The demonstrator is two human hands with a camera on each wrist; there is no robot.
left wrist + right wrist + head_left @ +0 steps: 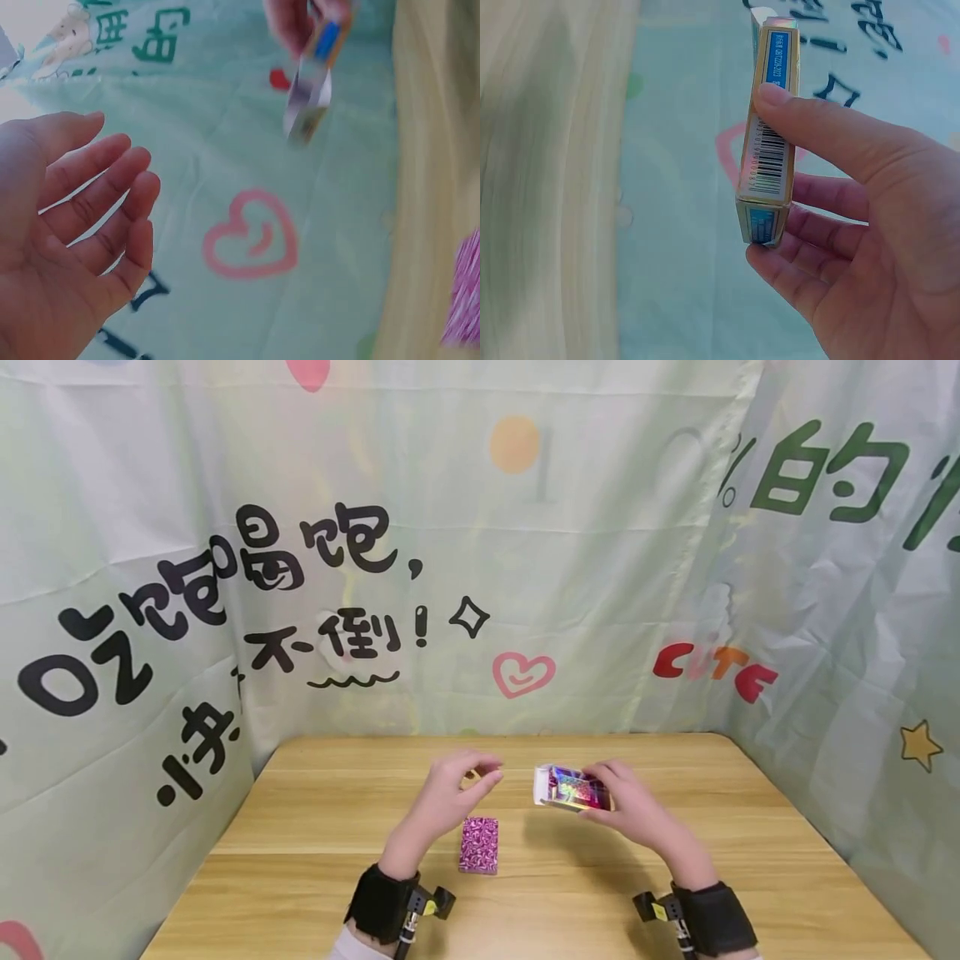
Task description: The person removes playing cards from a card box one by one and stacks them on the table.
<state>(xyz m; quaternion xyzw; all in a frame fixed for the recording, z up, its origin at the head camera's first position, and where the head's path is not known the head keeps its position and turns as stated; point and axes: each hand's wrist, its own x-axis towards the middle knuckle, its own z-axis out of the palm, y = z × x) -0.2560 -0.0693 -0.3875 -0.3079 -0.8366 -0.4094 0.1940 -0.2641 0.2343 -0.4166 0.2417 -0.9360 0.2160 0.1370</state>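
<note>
In the head view my right hand [636,803] grips a shiny, rainbow-coloured playing-card box [576,788] above the table. Its end with the white flap faces left, towards my other hand. A barcode and a blue strip run along the narrow side of the box [769,150] in the right wrist view, where the thumb presses. My left hand [450,789] hovers apart from the box, its fingers loosely bent with nothing held, as the left wrist view confirms. Just below that hand a purple-and-white patterned deck of cards [478,845] lies on the table.
The wooden table [337,827] reaches back to a printed cloth curtain [600,568] with lettering and hearts, which also encloses both sides. Each wrist wears a black strap with a small camera; the left strap [381,902] sits near the table's front.
</note>
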